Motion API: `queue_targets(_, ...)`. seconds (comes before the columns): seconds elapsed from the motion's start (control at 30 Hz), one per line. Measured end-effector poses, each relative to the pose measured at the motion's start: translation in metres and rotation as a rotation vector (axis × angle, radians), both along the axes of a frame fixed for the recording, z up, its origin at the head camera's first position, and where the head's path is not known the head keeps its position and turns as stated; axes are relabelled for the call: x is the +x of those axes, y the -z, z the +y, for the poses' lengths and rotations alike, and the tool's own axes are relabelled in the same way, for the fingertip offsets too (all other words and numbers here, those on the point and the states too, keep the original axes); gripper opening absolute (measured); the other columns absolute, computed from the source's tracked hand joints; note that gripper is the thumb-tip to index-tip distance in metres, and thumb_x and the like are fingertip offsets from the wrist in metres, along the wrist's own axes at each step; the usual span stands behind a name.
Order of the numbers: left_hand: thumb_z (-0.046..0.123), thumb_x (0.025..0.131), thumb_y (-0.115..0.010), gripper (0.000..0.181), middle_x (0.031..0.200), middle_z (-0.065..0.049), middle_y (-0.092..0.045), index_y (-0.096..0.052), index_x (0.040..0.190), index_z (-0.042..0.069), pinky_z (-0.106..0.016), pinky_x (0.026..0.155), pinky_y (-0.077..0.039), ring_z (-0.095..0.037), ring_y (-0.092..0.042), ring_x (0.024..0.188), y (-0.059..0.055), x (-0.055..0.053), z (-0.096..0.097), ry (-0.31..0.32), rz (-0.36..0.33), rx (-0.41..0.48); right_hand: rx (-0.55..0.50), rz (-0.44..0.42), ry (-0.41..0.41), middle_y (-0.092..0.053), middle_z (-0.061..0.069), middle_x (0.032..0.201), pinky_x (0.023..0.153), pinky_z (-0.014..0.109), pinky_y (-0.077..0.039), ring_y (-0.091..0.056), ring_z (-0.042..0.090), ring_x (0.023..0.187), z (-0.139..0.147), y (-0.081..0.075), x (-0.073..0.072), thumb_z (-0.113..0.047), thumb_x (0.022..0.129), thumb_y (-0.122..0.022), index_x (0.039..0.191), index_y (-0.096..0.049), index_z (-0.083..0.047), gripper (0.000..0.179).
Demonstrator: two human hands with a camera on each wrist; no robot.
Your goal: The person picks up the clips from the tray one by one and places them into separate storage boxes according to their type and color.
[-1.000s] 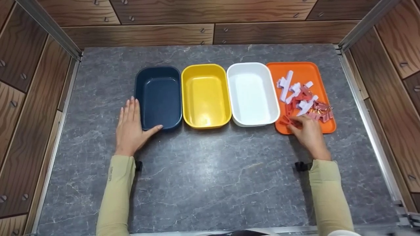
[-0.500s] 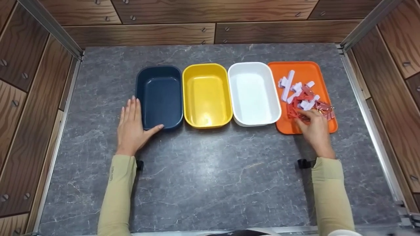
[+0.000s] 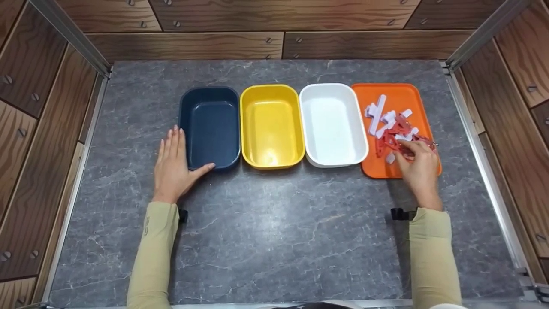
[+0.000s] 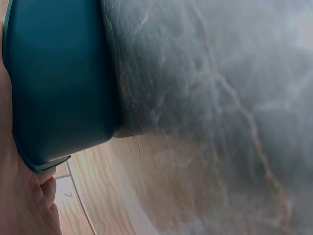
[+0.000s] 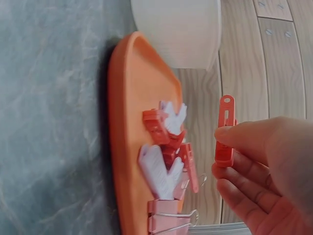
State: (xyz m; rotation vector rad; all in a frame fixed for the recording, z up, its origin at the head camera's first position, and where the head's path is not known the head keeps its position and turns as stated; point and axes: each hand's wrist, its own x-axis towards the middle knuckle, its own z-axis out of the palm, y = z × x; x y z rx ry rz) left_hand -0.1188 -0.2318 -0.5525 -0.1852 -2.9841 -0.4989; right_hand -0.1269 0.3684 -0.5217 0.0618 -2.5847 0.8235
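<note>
My right hand [image 3: 420, 165] is over the front right of the orange tray [image 3: 373, 167]. In the right wrist view it pinches a red plastic clip [image 5: 225, 157] between thumb and fingers, raised off the pile; in the head view the hand hides that clip. On the tray lie lilac bag clips [image 3: 377, 115], more red clips [image 3: 379, 146] and pink binder clips [image 5: 164, 215] with wire handles. My left hand [image 3: 172, 171] rests against the left side of the dark blue container [image 3: 210, 128], fingers straight, thumb at its front rim.
A yellow container [image 3: 272, 128] and a white container [image 3: 333, 124] stand in a row between the blue one and the tray. All sit on a grey marbled table [image 3: 274, 240]. Wood-patterned walls [image 3: 184, 45] and metal rails enclose the back and sides.
My right hand has moved to the right across the tray, from its front left. A lilac clip end now shows beside the thumb. The left hand has stayed at the blue container.
</note>
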Motion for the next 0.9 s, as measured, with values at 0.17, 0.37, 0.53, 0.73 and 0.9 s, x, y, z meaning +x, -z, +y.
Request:
queue_targets(0.17,0.084,0.083,-0.053,0.124,0.169,-0.015,-0.003,-0.007,0.162,0.0,-0.037,0.124,0.005,-0.024,0.003,0.154,0.0,0.0,-0.001,0.003,0.01,0.009,0.0,0.025,0.009,-0.069,0.02,0.102,0.075,0.017,-0.044,-0.069,0.034,0.086,-0.007,-0.007,0.002,-0.001,0.086,-0.08,0.116,-0.075,0.004,0.03)
queue_targets(0.37,0.085,0.083,-0.051,0.125,0.169,-0.013,0.0,-0.005,0.162,0.001,-0.037,0.123,0.005,-0.023,0.005,0.154,0.001,0.0,-0.001,0.001,-0.006,0.007,-0.02,0.087,-0.027,-0.069,0.02,0.098,0.075,0.012,-0.041,-0.069,0.033,0.085,-0.019,-0.017,0.001,0.002,0.085,-0.081,0.113,-0.076,0.004,0.029)
queue_targets(0.53,0.086,0.083,-0.05,0.125,0.169,-0.013,0.001,-0.005,0.162,0.001,-0.037,0.123,0.006,-0.023,0.005,0.154,0.0,0.0,0.001,-0.002,-0.011,0.005,-0.04,0.1,-0.064,-0.071,0.016,0.1,0.079,0.01,-0.041,-0.069,0.031,0.089,-0.03,-0.024,0.002,0.001,0.084,-0.082,0.114,-0.077,0.002,0.03)
queue_targets(0.73,0.088,0.082,-0.048,0.126,0.169,-0.013,0.001,-0.004,0.162,0.001,-0.036,0.123,0.006,-0.023,0.006,0.154,0.0,-0.001,0.001,0.0,-0.023,-0.003,-0.052,0.133,-0.132,-0.07,0.014,0.1,0.083,0.01,-0.044,-0.069,0.031,0.09,-0.044,-0.034,0.007,0.003,0.082,-0.083,0.114,-0.077,0.002,0.032)
queue_targets(0.9,0.087,0.083,-0.049,0.125,0.169,-0.014,0.0,-0.005,0.162,0.0,-0.037,0.123,0.006,-0.023,0.005,0.154,0.0,0.0,0.0,0.0,-0.01,-0.01,-0.059,0.14,-0.186,-0.069,0.014,0.099,0.082,0.013,-0.046,-0.068,0.03,0.089,-0.056,-0.04,0.007,0.004,0.083,-0.082,0.115,-0.076,0.002,0.032)
